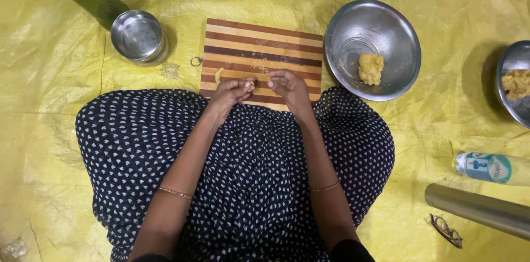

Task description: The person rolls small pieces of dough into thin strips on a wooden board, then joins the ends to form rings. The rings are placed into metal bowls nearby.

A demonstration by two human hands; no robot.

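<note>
A thin rope of yellow dough [255, 81] is pinched between the fingertips of the left hand [231, 92] and the right hand [288, 86], both of which are held with fingers curled together at the near edge of a striped wooden cutting board [259, 52]. A small yellow dough scrap [218, 74] is seen lying on the board just left of the left hand. The board's far half is left bare, apart from a few crumbs. The board is laid on a yellow plastic sheet [55, 102] spread over the floor, and its near edge is met by the dark dotted dress [243, 174] over the person's lap. Just beside the board's right edge a round steel bowl [386, 25] is set, with a lump of yellow dough [370, 68] held inside. Near the board's left corner a small steel cup [138, 36] is placed, with a strip of sheet between them. At the far right edge a second steel bowl with dough [516, 83] is partly cut off, and a plastic bottle [488, 167] and a steel cylinder [477, 209] are laid well apart from the hands
</note>
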